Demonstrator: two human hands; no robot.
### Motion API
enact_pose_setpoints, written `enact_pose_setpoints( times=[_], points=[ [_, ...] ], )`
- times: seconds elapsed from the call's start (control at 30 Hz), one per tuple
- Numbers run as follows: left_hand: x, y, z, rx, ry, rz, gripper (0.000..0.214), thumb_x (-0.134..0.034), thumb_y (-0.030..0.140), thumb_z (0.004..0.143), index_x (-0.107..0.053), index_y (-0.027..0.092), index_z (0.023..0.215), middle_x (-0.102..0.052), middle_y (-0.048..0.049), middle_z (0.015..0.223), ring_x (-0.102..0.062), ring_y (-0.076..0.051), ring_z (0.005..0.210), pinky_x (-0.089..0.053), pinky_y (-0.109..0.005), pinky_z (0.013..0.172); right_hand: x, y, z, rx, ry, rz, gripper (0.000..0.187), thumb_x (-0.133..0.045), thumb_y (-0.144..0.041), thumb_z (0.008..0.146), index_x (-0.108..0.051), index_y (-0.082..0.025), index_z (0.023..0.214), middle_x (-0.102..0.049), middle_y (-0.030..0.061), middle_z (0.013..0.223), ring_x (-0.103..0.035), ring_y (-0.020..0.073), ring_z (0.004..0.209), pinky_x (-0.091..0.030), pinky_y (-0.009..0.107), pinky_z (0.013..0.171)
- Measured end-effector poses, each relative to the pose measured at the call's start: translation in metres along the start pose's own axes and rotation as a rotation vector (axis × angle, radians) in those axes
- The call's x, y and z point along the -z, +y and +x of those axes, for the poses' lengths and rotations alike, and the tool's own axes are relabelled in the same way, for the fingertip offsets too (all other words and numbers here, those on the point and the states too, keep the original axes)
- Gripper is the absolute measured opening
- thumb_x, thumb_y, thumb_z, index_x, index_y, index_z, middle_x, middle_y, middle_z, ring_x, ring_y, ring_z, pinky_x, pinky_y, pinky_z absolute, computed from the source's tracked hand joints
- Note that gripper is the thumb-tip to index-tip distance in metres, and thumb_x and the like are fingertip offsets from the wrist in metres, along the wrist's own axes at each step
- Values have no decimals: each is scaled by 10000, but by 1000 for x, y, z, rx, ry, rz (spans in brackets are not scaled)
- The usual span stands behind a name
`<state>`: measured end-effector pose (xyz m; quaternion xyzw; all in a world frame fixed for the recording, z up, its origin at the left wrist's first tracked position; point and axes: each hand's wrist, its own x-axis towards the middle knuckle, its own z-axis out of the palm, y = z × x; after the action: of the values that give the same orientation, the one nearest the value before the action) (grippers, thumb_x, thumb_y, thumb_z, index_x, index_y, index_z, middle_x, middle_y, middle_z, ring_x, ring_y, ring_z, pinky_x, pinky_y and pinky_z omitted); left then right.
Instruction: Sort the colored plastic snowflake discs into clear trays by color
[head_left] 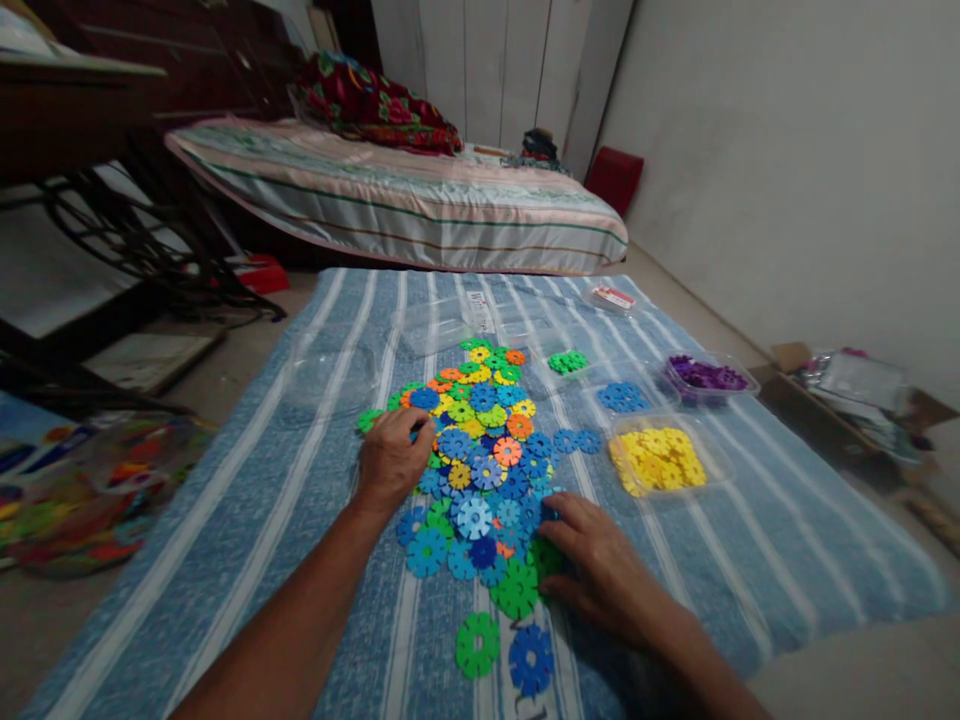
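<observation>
On striped cloth (262,510), discs (474,518) are prob. light, stiff, best rim-held; L hand (394,450) curls, hold unclear, R hand (600,555) fingers spread.

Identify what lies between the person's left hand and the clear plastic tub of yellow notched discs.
In the head view, a multicoloured heap of notched plastic discs lies nearest the left hand, then two blue notched discs before the tub.

Dim, diffuse light in here; soft focus.
Shadow darkens beneath the bare right hand (600,555); wide-angle distortion bows the blue, white-striped cloth (787,565).
</observation>
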<state>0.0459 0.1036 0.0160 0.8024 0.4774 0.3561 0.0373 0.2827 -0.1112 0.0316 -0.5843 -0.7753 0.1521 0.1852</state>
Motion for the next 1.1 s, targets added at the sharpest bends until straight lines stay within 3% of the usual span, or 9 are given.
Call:
enact_pose_setpoints(
  times=[0.17,0.33,0.47,0.57,0.67,0.8,0.9,0.97,1.1],
  points=[
    [0,0,0,-16,-1,12,200,-503,308,858,-649,225,748,-721,-41,775,-648,-212,778,-496,-319,762,0,-4,1,-66,4,57,321,-779,-195,750,-636,-211,1037,-574,145,1364,-545,325,1257,-480,511,1022],
    [-1,0,-1,-27,-4,7,179,-514,303,854,-653,223,773,-725,-46,792,-650,-220,791,-495,-330,769,2,1,0,-104,50,214,204,-764,-123,740,-637,-226,862,-634,96,1273,-590,278,1208,-499,435,1004],
    [-2,-1,-1,-36,-6,18,189,-505,295,856,-652,216,768,-726,-56,799,-651,-226,801,-495,-336,770,17,4,2,-127,32,379,160,-738,-106,769,-626,-215,736,-687,58,1157,-652,228,1103,-539,356,905],
    [-2,-1,-2,-35,-8,14,212,-490,303,866,-648,211,759,-726,-61,801,-650,-230,799,-496,-344,774,37,11,15,-102,88,452,164,-725,-156,804,-618,-214,696,-712,44,1077,-677,209,1044,-547,325,843],
    [-3,-2,-1,-30,-21,17,212,-485,310,861,-652,212,776,-729,-60,815,-653,-231,812,-497,-348,792,65,30,47,-68,241,412,144,-719,-261,826,-630,-219,721,-732,47,994,-693,220,986,-546,348,827],
    [-3,-4,-1,-25,-37,36,224,-475,319,865,-656,210,790,-736,-70,838,-663,-244,841,-504,-358,801,104,66,107,-84,661,230,198,-705,-403,816,-659,-215,773,-728,56,869,-688,228,852,-535,396,835],
    [-2,-3,-1,-29,-50,41,215,-475,308,863,-654,207,797,-736,-74,844,-670,-251,843,-511,-370,805,113,79,129,-150,864,125,287,-690,-481,809,-700,-200,868,-743,88,934,-687,250,868,-547,412,807],
    [-1,-1,-2,-31,-54,43,207,-477,293,860,-654,205,798,-736,-75,848,-672,-251,848,-512,-373,813,102,75,124,-122,796,136,294,-658,-486,843,-712,-198,869,-750,80,908,-689,230,815,-554,379,766],
    [-2,1,-2,-27,-51,45,204,-484,288,863,-660,202,808,-736,-79,862,-670,-250,866,-508,-371,827,58,52,82,-25,459,195,226,-620,-409,910,-711,-209,861,-739,48,817,-689,192,738,-548,325,715]
  ],
)
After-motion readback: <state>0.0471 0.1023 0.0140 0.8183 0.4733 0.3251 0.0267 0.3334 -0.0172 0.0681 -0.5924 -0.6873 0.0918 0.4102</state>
